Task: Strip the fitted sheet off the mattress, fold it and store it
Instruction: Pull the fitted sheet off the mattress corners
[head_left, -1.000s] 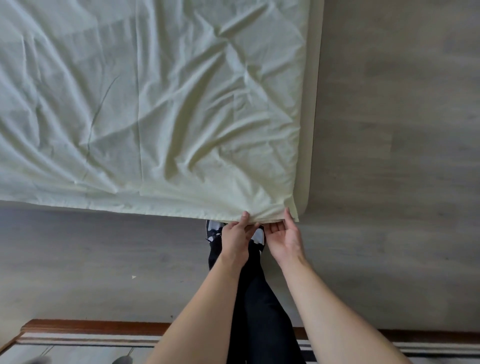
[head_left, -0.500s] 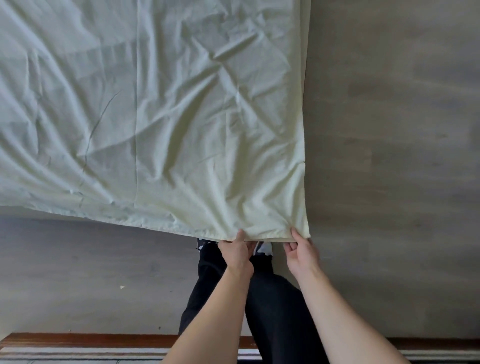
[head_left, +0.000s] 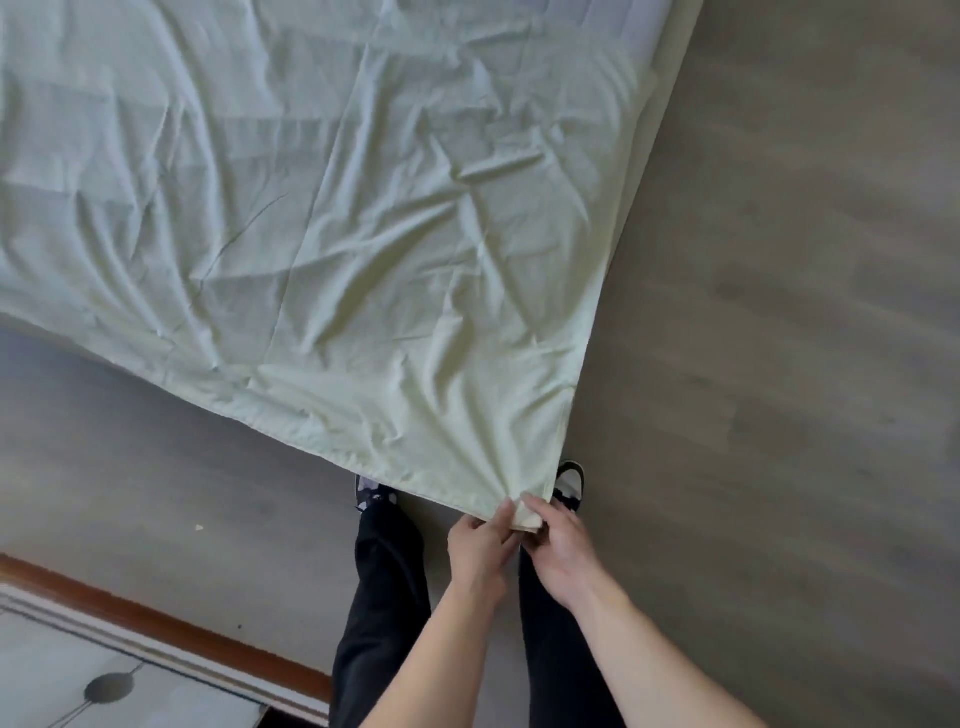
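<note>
A pale green fitted sheet (head_left: 322, 218) lies wrinkled across the mattress and fills the upper left of the head view. Its near right corner is pulled out past the bed and hangs over the floor towards me. My left hand (head_left: 480, 545) and my right hand (head_left: 558, 548) are side by side, both pinching that bunched corner. At the top right a strip of bare white mattress (head_left: 636, 23) shows where the sheet has come off.
Grey wood-look floor (head_left: 779, 364) runs along the right of the bed and in front of it. My legs in black trousers and my shoes (head_left: 569, 480) stand under the held corner. A brown-edged piece of furniture (head_left: 156, 629) sits at the lower left.
The corner has come off the mattress and been drawn towards me over the floor. My hands have closed together on it. The view has swung, so the bed lies at an angle.
</note>
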